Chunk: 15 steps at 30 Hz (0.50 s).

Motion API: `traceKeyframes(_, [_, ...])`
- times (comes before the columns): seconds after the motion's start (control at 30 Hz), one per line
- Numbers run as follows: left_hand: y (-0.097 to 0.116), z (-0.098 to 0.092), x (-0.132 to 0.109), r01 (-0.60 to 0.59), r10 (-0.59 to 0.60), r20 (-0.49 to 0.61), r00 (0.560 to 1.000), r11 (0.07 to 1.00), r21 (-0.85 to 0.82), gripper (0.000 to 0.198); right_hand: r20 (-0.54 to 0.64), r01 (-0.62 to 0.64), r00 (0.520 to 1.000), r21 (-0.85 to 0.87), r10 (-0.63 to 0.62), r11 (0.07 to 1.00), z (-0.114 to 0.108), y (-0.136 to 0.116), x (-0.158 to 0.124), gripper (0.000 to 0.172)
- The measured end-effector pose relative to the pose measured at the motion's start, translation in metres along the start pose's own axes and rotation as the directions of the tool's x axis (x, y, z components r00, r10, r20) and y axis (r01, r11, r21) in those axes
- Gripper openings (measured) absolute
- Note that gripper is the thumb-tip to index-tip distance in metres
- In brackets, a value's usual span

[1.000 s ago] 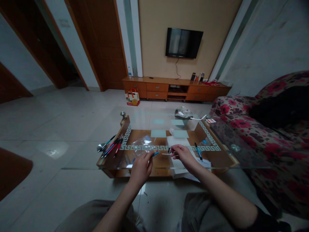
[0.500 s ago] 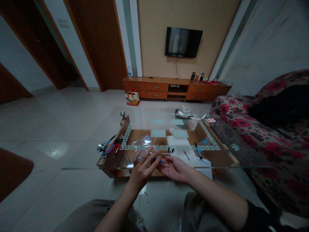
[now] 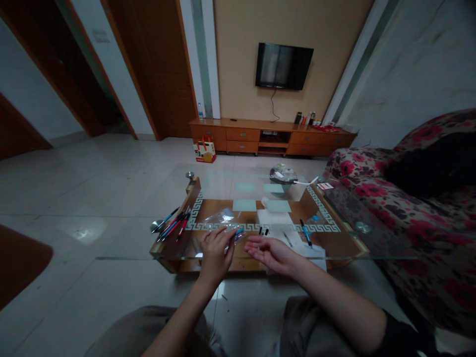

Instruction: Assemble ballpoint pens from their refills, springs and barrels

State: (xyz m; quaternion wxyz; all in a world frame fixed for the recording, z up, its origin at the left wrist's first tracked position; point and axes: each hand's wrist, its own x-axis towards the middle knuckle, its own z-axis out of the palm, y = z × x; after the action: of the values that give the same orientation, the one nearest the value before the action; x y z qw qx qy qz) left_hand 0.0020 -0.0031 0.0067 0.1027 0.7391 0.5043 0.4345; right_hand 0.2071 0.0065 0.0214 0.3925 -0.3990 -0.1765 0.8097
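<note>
Smooth glass tabletop (image 3: pixel 219 191), wooden shelf (image 3: pixel 219 206).
Crinkled, glossy clear plastic is seen in the bag (image 3: pixel 219 218), smooth plastic in the blue barrel (image 3: pixel 240 231), shiny metal in the corner disc (image 3: pixel 363 227); the sofa (image 3: pixel 357 173) is covered in matt cloth, the floor (image 3: pixel 92 198) in glossy tile.

Glass table (image 3: pixel 327 229): pens (image 3: pixel 171 228), clear bag (image 3: pixel 219 218), black pieces (image 3: pixel 267 232).

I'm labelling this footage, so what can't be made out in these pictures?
All in the head view:
Blue pen piece: partly hidden by the left hand.
Plastic bag: near part hidden behind that hand.
White-and-red card: print too small to read.
Sofa: cut off by the right edge.
</note>
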Motion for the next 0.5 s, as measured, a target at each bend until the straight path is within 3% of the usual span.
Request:
traceKeyframes(0.07, [-0.005, 0.006, 0.002, 0.22, -0.213, 0.057, 0.975, 0.948, -0.23, 0.025, -0.014, 0.136, 0.99, -0.092, -0.138, 0.986, -0.001, -0.008, -0.002, 0.025])
traceKeyframes(0.13, [-0.01, 0.012, 0.004, 0.417, -0.354, 0.22, 0.909, 0.761, -0.498, 0.03, -0.048, 0.277, 0.957, -0.15, -0.287, 0.949, -0.007, -0.019, -0.001, 0.018])
traceKeyframes(0.23, [-0.014, 0.018, 0.004, 0.565, -0.449, 0.361, 0.818, 0.504, -0.653, 0.039, -0.109, 0.44, 0.881, -0.164, -0.46, 0.883, -0.025, -0.037, 0.004, 0.021])
traceKeyframes(0.33, [-0.018, 0.022, 0.003, 0.572, -0.465, 0.357, 0.81, 0.491, -0.657, 0.041, -0.224, 0.565, 0.775, -0.172, -0.59, 0.807, -0.049, -0.052, 0.013, 0.019])
traceKeyframes(0.4, [-0.021, 0.024, 0.001, 0.564, -0.456, 0.351, 0.818, 0.519, -0.642, 0.044, -0.298, 0.594, 0.737, -0.142, -0.607, 0.792, -0.065, -0.059, 0.019, 0.021])
traceKeyframes(0.5, [-0.023, 0.027, 0.0, 0.598, -0.471, 0.388, 0.792, 0.471, -0.649, 0.047, -0.363, 0.598, 0.711, -0.138, -0.602, 0.79, -0.084, -0.065, 0.027, 0.021])
